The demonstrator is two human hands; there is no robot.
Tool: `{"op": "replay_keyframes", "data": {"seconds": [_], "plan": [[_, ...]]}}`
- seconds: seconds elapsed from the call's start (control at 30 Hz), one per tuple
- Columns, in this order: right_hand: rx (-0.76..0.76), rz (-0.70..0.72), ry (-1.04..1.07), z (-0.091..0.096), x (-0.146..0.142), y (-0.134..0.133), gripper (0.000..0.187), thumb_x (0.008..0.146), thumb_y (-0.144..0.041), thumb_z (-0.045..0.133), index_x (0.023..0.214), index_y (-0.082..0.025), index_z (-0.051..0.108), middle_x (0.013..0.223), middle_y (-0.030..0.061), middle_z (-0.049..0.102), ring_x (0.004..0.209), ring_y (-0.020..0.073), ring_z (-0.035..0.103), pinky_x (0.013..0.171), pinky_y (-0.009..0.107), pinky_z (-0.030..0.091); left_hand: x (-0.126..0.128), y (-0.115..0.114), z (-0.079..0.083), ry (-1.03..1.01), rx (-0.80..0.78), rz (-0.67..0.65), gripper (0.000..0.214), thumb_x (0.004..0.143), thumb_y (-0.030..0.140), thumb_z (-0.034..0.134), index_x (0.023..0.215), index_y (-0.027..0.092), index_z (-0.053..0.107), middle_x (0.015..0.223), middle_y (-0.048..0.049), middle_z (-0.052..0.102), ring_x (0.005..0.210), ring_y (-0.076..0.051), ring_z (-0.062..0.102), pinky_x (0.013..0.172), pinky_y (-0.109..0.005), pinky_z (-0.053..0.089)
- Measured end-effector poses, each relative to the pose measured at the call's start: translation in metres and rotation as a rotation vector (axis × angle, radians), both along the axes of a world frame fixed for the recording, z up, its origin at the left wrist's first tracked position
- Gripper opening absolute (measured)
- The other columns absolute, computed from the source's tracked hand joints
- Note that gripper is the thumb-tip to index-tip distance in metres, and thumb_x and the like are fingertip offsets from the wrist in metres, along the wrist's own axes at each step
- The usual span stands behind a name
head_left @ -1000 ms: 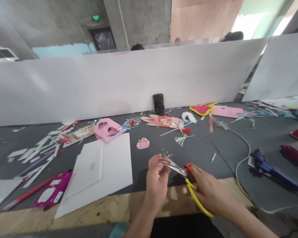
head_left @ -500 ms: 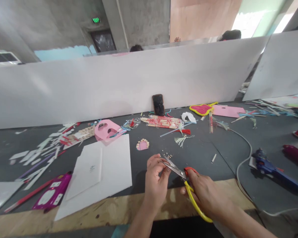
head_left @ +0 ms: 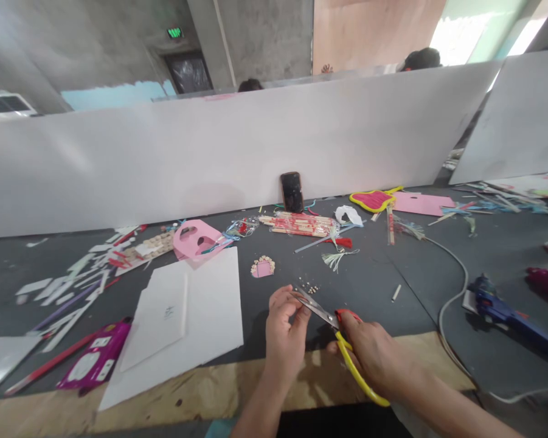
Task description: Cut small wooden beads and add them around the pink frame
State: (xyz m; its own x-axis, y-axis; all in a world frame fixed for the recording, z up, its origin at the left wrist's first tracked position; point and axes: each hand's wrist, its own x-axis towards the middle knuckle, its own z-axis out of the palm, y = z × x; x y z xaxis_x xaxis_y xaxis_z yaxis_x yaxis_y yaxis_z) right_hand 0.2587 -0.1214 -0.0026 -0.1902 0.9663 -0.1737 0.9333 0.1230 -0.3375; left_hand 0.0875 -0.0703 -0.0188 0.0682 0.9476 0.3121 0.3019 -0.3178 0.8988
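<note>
- Scissors sit in front of the person, over the near part of a dark tabletop, with metal blades pointing away and to the left.
- Right hand curls around the handles, one red and one yellow; the long yellow one slants down below the palm.
- Blades look nearly together, and their tips reach the fingers of the left hand.
- Left thumb and fingertips bend toward each other at the blades; whether they pinch some small piece, I cannot tell, as the blades and fingers cover that spot.
- Small pale bits lie scattered on the tabletop just beyond the blade tips.
- Little pink piece, bordered along its top and sides by beige bits, lies flat beyond the left hand.
- White sheets lie to the left of the hands, one on another, near a purple packet.
- Blue glue gun lies well to the right, beside a pale cable.
- Wrapped sticks lie farther back, in front of a phone that leans on a white board.
</note>
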Motion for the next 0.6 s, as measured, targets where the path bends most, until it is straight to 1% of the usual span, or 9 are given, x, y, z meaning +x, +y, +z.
{"op": "replay_keyframes", "data": {"seconds": [0.1, 0.23, 0.33, 0.4, 0.47, 0.53, 0.6], "plan": [[0.051, 0.034, 0.049, 0.002, 0.003, 0.001, 0.029, 0.09, -0.041, 0.04, 0.105, -0.017, 0.044, 0.09, 0.01, 0.067, 0.08, 0.0258, 0.066, 0.064, 0.031, 0.041, 0.0, 0.0, 0.002, -0.034, 0.012, 0.008, 0.019, 0.085, 0.027, 0.054, 0.074, 0.02, 0.068, 0.092, -0.0085, 0.068, 0.115, -0.026, 0.051, 0.096, -0.046, 0.042], [0.131, 0.083, 0.092, 0.004, 0.008, 0.003, 0.042, 0.084, -0.044, 0.05, 0.111, -0.013, 0.043, 0.092, 0.0135, 0.066, 0.079, 0.0244, 0.065, 0.068, 0.032, 0.045, 0.001, -0.001, 0.008, -0.058, 0.048, -0.004, 0.018, 0.085, 0.025, 0.055, 0.072, 0.02, 0.067, 0.092, -0.0074, 0.068, 0.114, -0.025, 0.052, 0.098, -0.045, 0.041], [0.156, 0.08, 0.099, 0.008, 0.012, 0.004, 0.042, 0.081, -0.04, 0.054, 0.111, -0.012, 0.044, 0.095, 0.0149, 0.065, 0.082, 0.0243, 0.064, 0.07, 0.032, 0.046, 0.004, -0.002, 0.009, -0.076, 0.052, -0.012, 0.017, 0.085, 0.024, 0.055, 0.074, 0.021, 0.068, 0.092, -0.0072, 0.069, 0.114, -0.025, 0.052, 0.098, -0.045, 0.041], [0.16, 0.068, 0.09, 0.011, 0.015, 0.005, 0.038, 0.08, -0.039, 0.057, 0.107, -0.014, 0.047, 0.097, 0.0138, 0.064, 0.086, 0.0248, 0.063, 0.073, 0.033, 0.047, 0.006, -0.003, 0.006, -0.096, 0.035, -0.009, 0.015, 0.084, 0.024, 0.056, 0.075, 0.021, 0.068, 0.091, -0.0072, 0.069, 0.113, -0.025, 0.053, 0.098, -0.045, 0.041], [0.187, 0.056, 0.067, 0.015, 0.019, 0.004, 0.039, 0.077, -0.041, 0.061, 0.104, -0.016, 0.049, 0.1, 0.0134, 0.064, 0.092, 0.0261, 0.062, 0.078, 0.035, 0.047, 0.008, -0.002, 0.002, -0.135, 0.005, 0.002, 0.014, 0.082, 0.025, 0.058, 0.074, 0.02, 0.068, 0.092, -0.0074, 0.069, 0.113, -0.025, 0.054, 0.098, -0.044, 0.041], [0.23, 0.045, 0.038, 0.017, 0.025, 0.003, 0.039, 0.075, -0.043, 0.063, 0.102, -0.017, 0.051, 0.101, 0.0134, 0.063, 0.095, 0.027, 0.06, 0.081, 0.037, 0.046, 0.008, 0.0, -0.001, -0.184, -0.056, 0.016, 0.015, 0.082, 0.028, 0.058, 0.076, 0.02, 0.069, 0.095, -0.0081, 0.069, 0.113, -0.026, 0.055, 0.098, -0.043, 0.041], [0.269, 0.019, 0.023, 0.018, 0.033, 0.003, 0.04, 0.075, -0.045, 0.062, 0.102, -0.017, 0.051, 0.1, 0.0132, 0.063, 0.093, 0.0264, 0.06, 0.08, 0.036, 0.046, 0.006, 0.002, -0.003, -0.231, -0.122, 0.024, 0.019, 0.083, 0.033, 0.057, 0.078, 0.019, 0.068, 0.096, -0.0085, 0.068, 0.115, -0.026, 0.054, 0.098, -0.043, 0.04]]}}
